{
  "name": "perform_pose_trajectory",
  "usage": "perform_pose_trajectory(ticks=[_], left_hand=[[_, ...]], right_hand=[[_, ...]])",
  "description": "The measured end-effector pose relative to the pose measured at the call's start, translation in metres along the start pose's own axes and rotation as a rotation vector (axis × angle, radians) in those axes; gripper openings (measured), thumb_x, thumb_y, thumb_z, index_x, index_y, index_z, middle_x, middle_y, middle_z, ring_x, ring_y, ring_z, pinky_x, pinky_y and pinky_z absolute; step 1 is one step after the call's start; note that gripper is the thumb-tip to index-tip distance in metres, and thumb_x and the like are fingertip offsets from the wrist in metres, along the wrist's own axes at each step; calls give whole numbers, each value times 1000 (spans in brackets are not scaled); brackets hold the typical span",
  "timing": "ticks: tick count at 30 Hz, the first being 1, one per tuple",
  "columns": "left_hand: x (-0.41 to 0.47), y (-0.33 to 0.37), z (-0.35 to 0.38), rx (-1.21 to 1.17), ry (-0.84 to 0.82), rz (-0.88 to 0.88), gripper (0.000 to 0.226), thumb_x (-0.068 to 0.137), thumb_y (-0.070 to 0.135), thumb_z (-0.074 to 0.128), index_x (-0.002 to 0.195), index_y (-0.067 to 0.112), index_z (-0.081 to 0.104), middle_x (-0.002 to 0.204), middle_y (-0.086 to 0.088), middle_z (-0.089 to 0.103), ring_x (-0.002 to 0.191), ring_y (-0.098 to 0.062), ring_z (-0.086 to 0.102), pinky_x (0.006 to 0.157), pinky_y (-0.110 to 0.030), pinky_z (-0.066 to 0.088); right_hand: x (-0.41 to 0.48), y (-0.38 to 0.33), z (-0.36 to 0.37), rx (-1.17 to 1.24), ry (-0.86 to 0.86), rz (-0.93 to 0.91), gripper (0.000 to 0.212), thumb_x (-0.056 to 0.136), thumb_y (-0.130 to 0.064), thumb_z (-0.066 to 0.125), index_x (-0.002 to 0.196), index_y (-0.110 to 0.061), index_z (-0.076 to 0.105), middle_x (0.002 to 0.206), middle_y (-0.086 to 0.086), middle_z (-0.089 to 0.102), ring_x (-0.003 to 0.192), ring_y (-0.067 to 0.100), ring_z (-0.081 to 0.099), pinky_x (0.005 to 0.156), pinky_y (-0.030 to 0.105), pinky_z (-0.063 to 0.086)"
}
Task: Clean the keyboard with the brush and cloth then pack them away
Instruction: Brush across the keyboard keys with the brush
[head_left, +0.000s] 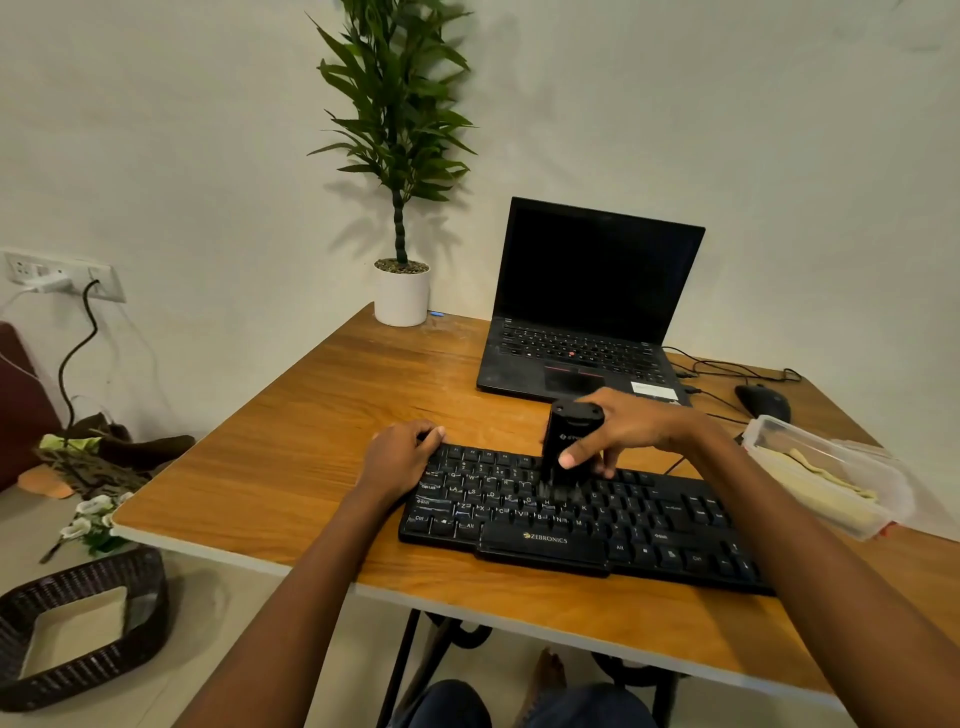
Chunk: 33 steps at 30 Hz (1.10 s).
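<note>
Gripping the brush (569, 441) upright in the right hand (631, 428), blurred bristles seemingly touching the keyboard (571, 527) near the worktop (311, 441) front; clasping its far-left corner with the left hand (400, 457); cloth (821, 475) in box (763, 434) at right.

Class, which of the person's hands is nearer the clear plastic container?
Right. The right hand, holding the brush, is left of the clear plastic container; the left hand grips the keyboard's far-left corner.
</note>
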<state>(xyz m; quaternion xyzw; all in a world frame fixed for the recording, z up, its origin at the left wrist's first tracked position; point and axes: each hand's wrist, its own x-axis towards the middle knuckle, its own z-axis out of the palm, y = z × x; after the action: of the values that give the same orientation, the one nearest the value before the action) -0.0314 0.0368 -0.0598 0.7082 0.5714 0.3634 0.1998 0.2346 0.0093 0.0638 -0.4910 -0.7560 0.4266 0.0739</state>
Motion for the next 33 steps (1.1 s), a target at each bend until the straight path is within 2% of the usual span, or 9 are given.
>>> perform_pose_trajectory(ticks=[3, 7, 10, 13, 16, 21, 26, 29, 33], left_hand=[[0, 0, 0, 0, 4, -2, 25, 98, 30, 46, 82, 18, 61, 75, 5, 59, 70, -15, 54, 88, -45, 44], [0, 0, 0, 2, 2, -5, 26, 98, 30, 46, 86, 15, 64, 79, 3, 62, 74, -16, 57, 90, -45, 45], [1, -2, 1, 14, 1, -13, 29, 98, 32, 45, 96, 13, 68, 92, -2, 69, 83, -20, 61, 95, -49, 43], [0, -3, 1, 10, 2, -21, 30, 98, 32, 45, 100, 13, 68, 98, -4, 70, 87, -21, 62, 96, -51, 42], [0, -1, 1, 8, 5, -10, 29, 98, 30, 45, 98, 12, 68, 95, -5, 69, 83, -20, 60, 95, -50, 43], [0, -1, 1, 10, 9, -15, 30, 98, 31, 45, 98, 11, 68, 94, -4, 69, 83, -19, 61, 95, -50, 43], [0, 0, 0, 11, 4, -14, 30, 98, 32, 45, 95, 12, 68, 91, -3, 69, 81, -19, 61, 94, -50, 43], [-1, 1, 0, 12, 12, -21, 30, 98, 31, 45, 98, 12, 69, 94, -3, 70, 84, -19, 61, 95, -49, 43], [-2, 1, 1, 2, 9, -13, 29, 98, 30, 46, 101, 12, 69, 98, -3, 70, 86, -18, 62, 96, -49, 43]], right_hand=[[-1, 5, 0, 22, 72, -6, 32, 77, -14, 72, 106, -5, 60, 87, 7, 66, 65, 17, 61, 55, 25, 54], [-12, 5, -14, -40, -42, 102, 31, 75, -15, 75, 103, -9, 63, 89, 13, 67, 63, 19, 60, 56, 28, 54], [-1, 0, -2, -32, -12, 7, 42, 75, -15, 75, 112, -2, 59, 100, 19, 66, 71, 22, 64, 60, 27, 56], [3, 1, 8, 15, 38, -34, 36, 78, -10, 71, 110, -2, 59, 96, 15, 66, 70, 20, 64, 58, 25, 55], [-5, 0, -11, -69, -26, 85, 38, 76, -12, 74, 110, -3, 60, 91, 14, 66, 63, 18, 62, 58, 29, 55], [4, -4, 6, -3, 2, -30, 40, 77, -11, 73, 112, -1, 58, 99, 18, 66, 72, 21, 65, 60, 28, 56], [-3, -7, -5, -45, -51, 44, 36, 74, -15, 76, 106, -7, 62, 95, 16, 66, 70, 22, 63, 59, 28, 56], [8, -10, 14, 49, -2, -39, 42, 78, -8, 71, 116, 2, 55, 101, 18, 65, 73, 21, 65, 60, 25, 57], [14, -8, 13, 30, 76, -47, 35, 77, -9, 72, 108, 1, 58, 96, 18, 65, 70, 23, 62, 58, 28, 56]])
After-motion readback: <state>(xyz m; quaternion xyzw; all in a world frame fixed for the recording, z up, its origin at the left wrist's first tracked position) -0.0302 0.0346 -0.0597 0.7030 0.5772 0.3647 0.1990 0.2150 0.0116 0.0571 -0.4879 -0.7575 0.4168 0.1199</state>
